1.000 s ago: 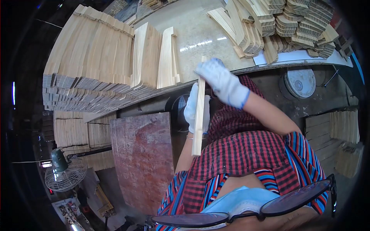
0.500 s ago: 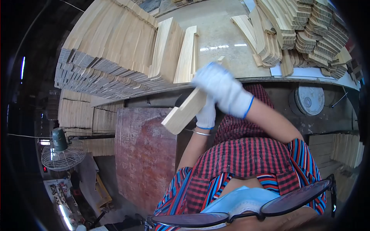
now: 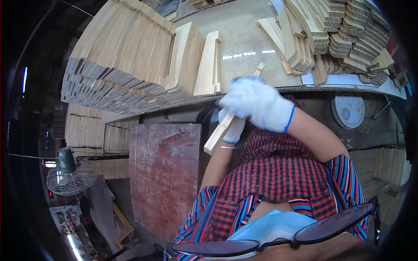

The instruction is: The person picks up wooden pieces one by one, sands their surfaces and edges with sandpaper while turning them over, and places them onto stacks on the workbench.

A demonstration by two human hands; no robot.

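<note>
Head: batten (image 3: 220,133) slants (rising rightward).

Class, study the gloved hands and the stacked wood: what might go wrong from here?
The wooden strip lies under the right hand, over the left hand; it might slip if the grip loosens. The row of wooden pieces at left reaches the edge of the table, so bumping could dislodge some. The uneven heap at right might slide if disturbed.
</note>
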